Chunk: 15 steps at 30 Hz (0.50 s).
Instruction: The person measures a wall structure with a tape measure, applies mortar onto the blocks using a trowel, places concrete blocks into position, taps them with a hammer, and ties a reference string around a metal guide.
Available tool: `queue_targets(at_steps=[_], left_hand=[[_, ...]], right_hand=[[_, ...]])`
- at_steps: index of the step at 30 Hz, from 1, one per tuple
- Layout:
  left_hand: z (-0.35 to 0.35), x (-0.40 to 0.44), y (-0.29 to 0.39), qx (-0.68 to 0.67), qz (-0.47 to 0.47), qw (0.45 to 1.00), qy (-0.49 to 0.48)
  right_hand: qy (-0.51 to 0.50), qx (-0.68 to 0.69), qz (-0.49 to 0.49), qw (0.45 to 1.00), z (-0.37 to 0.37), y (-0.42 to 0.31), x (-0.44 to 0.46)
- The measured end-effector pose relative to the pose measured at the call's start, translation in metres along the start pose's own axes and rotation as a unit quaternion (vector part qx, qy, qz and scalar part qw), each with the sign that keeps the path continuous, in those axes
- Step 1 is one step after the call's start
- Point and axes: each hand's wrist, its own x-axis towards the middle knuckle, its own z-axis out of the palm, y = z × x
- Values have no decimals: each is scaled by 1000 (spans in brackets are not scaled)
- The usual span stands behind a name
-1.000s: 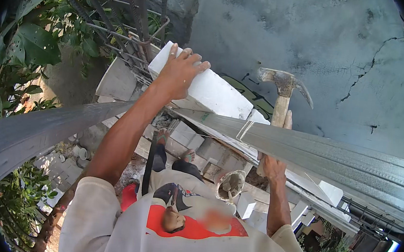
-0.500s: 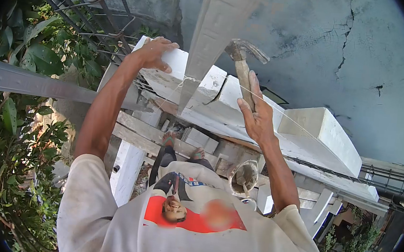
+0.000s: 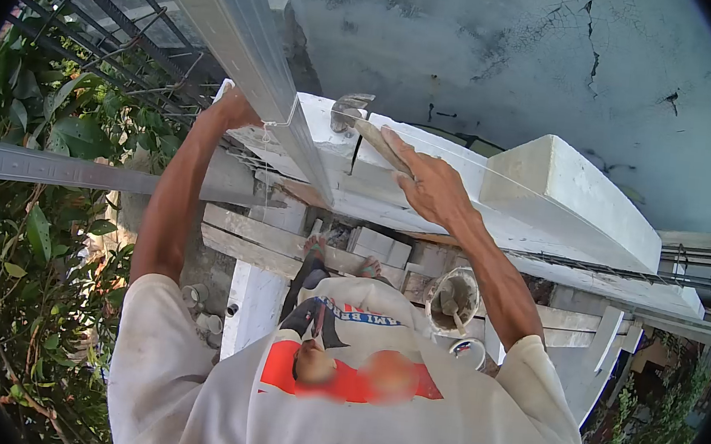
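Observation:
My right hand [image 3: 436, 187] is wrapped around the wooden handle of a claw hammer [image 3: 380, 145]. The hammer's metal head lies against the top of a white block [image 3: 318, 124], near the joint with the neighbouring block [image 3: 398, 175]. At the far left end of the block row is my left hand [image 3: 238, 110], touching the block there; a metal profile [image 3: 256, 54] hides its fingers. A thin string [image 3: 456, 154] is tied around that profile and runs rightward above the blocks.
A larger white block [image 3: 581, 192] stands on the wall at right. Rebar [image 3: 109, 23] rises at upper left, above leafy plants [image 3: 33, 277]. Below are wooden planks [image 3: 255, 242], a mortar bucket [image 3: 455, 285] with a tool inside, and a second metal profile [image 3: 61, 170].
The hammer has come down and left from above the wall onto the block. My left hand has moved left along the block, behind the metal profile. The whole view has shifted.

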Motion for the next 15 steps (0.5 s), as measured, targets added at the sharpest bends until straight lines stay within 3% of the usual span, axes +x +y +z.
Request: queue_targets(at_steps=[1,2,4,6,8,10,12,15], left_hand=[[7,-4,-5,78,-20,997,3],[15,-9,-10,156,-39,987,3],[31,-40,-2,91,-57,978,181],[54,-76,22,27,-110,934,339],[72,-110,81,-31,-164,845,508],[104,-139,130,-231,-269,777,520],[172,-177,144,-390,-310,757,423],[235,-209,193,-459,-434,746,210]], right_hand=[[2,8,5,1000,6,2,-14],[87,70,-22,994,15,4,-31],[143,176,-5,974,32,11,-67],[52,279,121,951,43,11,-105],[-30,357,230,905,58,11,-141],[-47,378,271,884,96,28,-183],[-52,382,279,880,133,52,-223],[-46,382,264,884,169,84,-268]])
